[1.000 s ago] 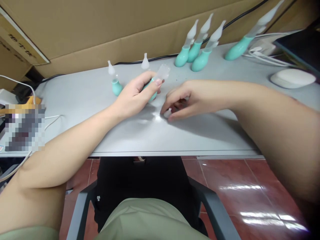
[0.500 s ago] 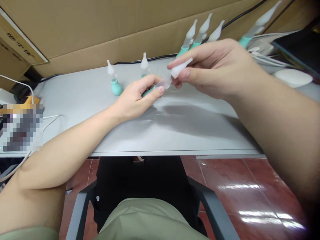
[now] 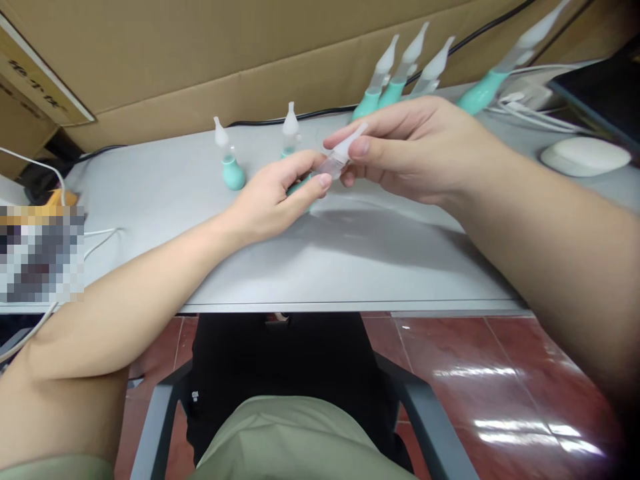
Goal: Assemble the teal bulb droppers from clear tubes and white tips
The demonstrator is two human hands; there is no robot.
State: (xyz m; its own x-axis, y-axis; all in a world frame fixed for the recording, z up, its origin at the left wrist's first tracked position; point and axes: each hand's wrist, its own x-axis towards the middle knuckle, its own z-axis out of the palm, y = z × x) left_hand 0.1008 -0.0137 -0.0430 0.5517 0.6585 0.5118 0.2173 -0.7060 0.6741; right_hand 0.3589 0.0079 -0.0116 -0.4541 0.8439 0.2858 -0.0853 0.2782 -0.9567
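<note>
A person sits at a pale grey table [image 3: 350, 267], seen from their own head looking down; a lap in olive cloth and a grey chair frame fill the bottom of the view. Both bare forearms reach forward over the table edge and meet above its middle. The left hand [image 3: 273, 197] is wrapped around a small teal bulb [image 3: 299, 185], mostly hidden by the fingers, with its clear neck poking out toward the right. The right hand [image 3: 410, 150] pinches a translucent white tip [image 3: 347, 145] between thumb and forefinger, its base touching the bulb's neck. The tip appears to be just going on and does not look fully seated yet, so this piece seems unfinished. Just beyond the left hand stand two short teal bulbs with white tips [image 3: 226, 160], upright and apart from each other. Farther back, near a brown cardboard wall [image 3: 210, 60], three taller assembled teal pieces [image 3: 400, 73] lean together, and a fourth [image 3: 493, 70] lies to the right, apparently done. A white mouse [image 3: 585, 157] rests at far right.
</note>
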